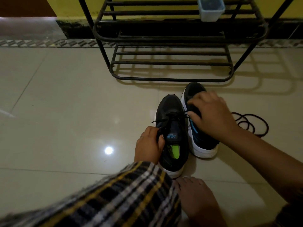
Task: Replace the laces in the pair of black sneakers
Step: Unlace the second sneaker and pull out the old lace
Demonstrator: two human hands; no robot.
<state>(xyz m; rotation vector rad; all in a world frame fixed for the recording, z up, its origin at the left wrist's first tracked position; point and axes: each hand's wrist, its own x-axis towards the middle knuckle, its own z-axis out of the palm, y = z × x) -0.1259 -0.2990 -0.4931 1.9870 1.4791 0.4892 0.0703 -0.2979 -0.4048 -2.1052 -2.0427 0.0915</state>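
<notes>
Two black sneakers with white soles stand side by side on the tiled floor, toes pointing away from me. The left sneaker [171,112] has a blue tongue label and a green insole; its black lace [170,116] is tied loosely across the top. My left hand [148,145] grips that shoe's collar at its left side, fingers curled round the edge. My right hand [211,113] lies over the right sneaker [201,145], fingers curled into its lacing area. A loose black lace [250,123] lies coiled on the floor to the right.
A black metal shoe rack [172,63] stands just beyond the shoes against a yellow wall, with a small clear plastic tub [210,9] on an upper shelf. My bare foot [196,197] and plaid-clad knee [114,199] are in the foreground.
</notes>
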